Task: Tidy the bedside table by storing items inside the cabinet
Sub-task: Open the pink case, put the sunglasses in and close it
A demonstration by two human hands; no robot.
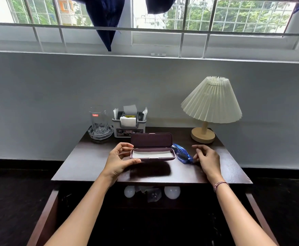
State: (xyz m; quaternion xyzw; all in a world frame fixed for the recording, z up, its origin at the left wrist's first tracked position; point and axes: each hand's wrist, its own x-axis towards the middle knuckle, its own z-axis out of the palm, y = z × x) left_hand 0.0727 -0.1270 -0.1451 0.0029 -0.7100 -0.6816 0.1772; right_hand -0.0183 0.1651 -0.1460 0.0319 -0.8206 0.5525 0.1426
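Observation:
A maroon glasses case (152, 148) is held open just above the dark wooden bedside table (84, 166), its lid upright and a white cloth inside. My left hand (117, 161) grips the case at its left end. Blue glasses (182, 154) lie on the table just right of the case. My right hand (207, 158) hovers beside the glasses with fingers apart, holding nothing. Below the tabletop the cabinet (145, 210) stands open and dark inside.
At the back left a clear glass (99, 121) stands in a glass ashtray; next to it is a grey tissue organiser (129, 124). A pleated lamp (211, 107) stands back right. Two white bulbs (171, 192) and a crumpled wrapper lie inside the cabinet.

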